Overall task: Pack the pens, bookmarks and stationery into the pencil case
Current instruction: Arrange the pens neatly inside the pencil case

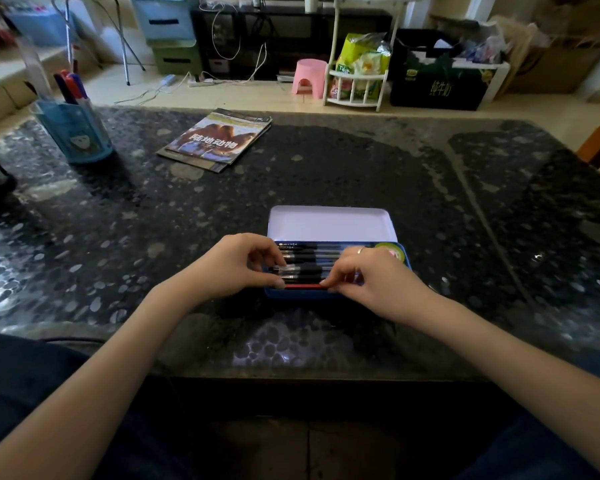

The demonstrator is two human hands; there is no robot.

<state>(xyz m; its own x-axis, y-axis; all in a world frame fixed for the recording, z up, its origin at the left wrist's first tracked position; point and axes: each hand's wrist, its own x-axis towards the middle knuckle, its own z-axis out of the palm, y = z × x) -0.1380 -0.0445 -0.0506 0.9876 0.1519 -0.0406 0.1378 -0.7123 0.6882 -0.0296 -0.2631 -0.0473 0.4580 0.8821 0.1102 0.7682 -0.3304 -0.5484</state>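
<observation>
Pencil case [329, 223]: open on worktop [118, 237] — pens [312, 258] inside.
Left hand [236, 265]: fingers pinch red pen [303, 286] — 9 o'clock end.
Right hand [371, 275]: fingers pinch 3 o'clock end.

The dark speckled table [361, 161] bears an open pencil case [329, 221] (pens inside), magazines [219, 140] and a blue pen holder [75, 133].

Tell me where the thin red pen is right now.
In the head view, the thin red pen lies along the near edge of the open blue tin pencil case, pinched between the left hand and right hand.
</observation>
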